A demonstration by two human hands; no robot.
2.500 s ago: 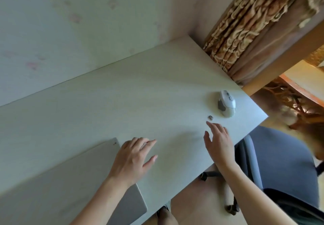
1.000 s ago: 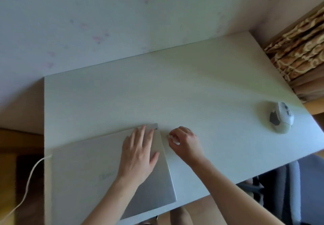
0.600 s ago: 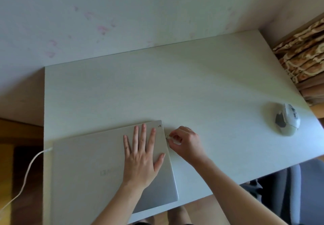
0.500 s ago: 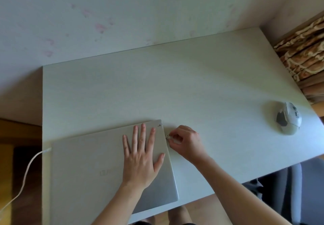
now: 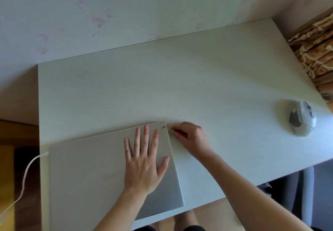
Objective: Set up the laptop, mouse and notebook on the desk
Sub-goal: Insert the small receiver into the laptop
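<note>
Pale wooden desk [image 5: 198, 79]. Closed silver laptop [image 5: 86, 167] at its near left corner; white cable [image 5: 25, 173] at the laptop's left edge. My left hand [image 5: 144, 162] lies flat on the lid, fingers straight. My right hand [image 5: 191, 137] pinches a small dark USB dongle [image 5: 170, 132] against the laptop's right edge. White and grey mouse [image 5: 302, 118] near the right edge.

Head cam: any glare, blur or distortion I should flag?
Head view: soft daylight, no glare; the mouse casts a faint shadow to its left; desk edges splay from wide-angle distortion; the receiver pinched by the right hand is small and soft.
</note>
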